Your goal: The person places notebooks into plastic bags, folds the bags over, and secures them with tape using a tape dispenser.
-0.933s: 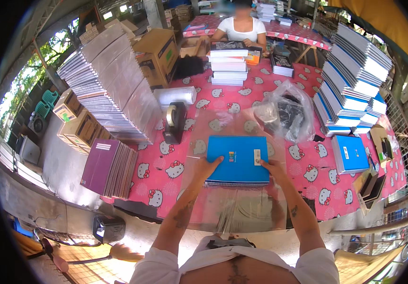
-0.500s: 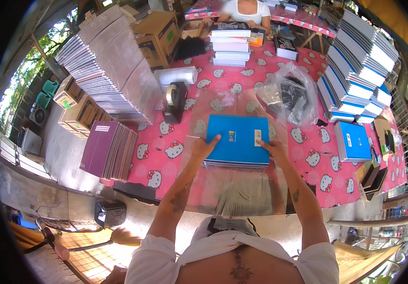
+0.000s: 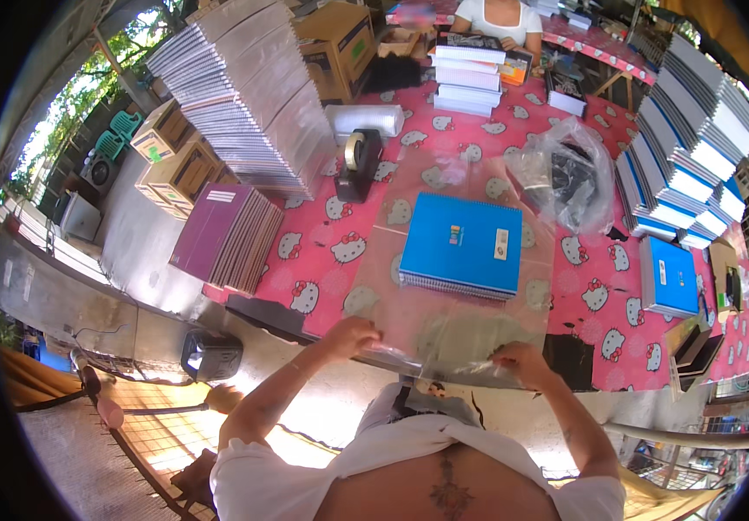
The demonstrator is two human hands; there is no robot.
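- By the left grip (image 3: 350, 339), the near edge of a clear plastic sheet (image 3: 457, 334) is pinched between thumb and fingers.
- By the right grip (image 3: 524, 363), the same edge is pinched farther right.
- Blue spiral notebooks (image 3: 461, 243) are stacked flat on the sheet, beyond both hands and touched by neither.
- The sheet is spread on the pink table (image 3: 596, 295), its near edge lifted.
- A tape dispenser (image 3: 359, 174) is placed left of it, a crumpled clear bag (image 3: 566, 178) right.
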